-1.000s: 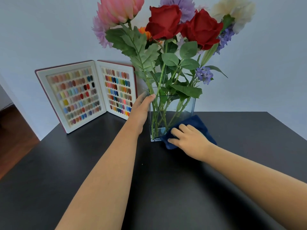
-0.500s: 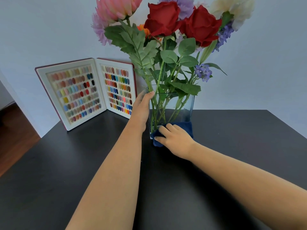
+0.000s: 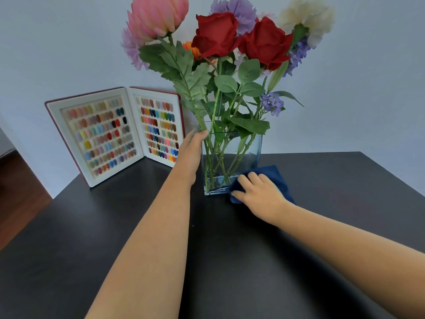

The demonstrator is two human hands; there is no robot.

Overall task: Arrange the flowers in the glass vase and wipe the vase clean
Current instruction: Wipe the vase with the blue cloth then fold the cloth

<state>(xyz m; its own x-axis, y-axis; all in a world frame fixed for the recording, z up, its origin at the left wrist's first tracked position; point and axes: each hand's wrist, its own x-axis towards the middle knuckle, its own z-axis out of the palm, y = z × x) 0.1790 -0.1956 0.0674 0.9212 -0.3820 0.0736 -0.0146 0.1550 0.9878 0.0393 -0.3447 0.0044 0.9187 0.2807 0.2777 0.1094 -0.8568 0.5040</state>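
A square glass vase point(image 3: 250, 148) stands upright on the black table point(image 3: 253, 261), near its back edge. It holds a bunch of flowers point(image 3: 230, 42): two red roses, a pink bloom, purple and cream ones, with green stems crossing inside the glass. My left hand point(image 3: 190, 150) grips the vase's upper left corner at the rim. My right hand point(image 3: 257, 192) presses a dark blue cloth point(image 3: 273, 176) against the vase's lower front right corner. Part of the cloth is hidden under the hand.
An open display book of coloured nail samples point(image 3: 115, 134) leans against the white wall at the table's back left. Wooden floor point(image 3: 18, 194) shows past the table's left edge.
My right hand has slid the cloth from the vase's lower front left to its lower right corner. My left hand has kept its hold on the rim.
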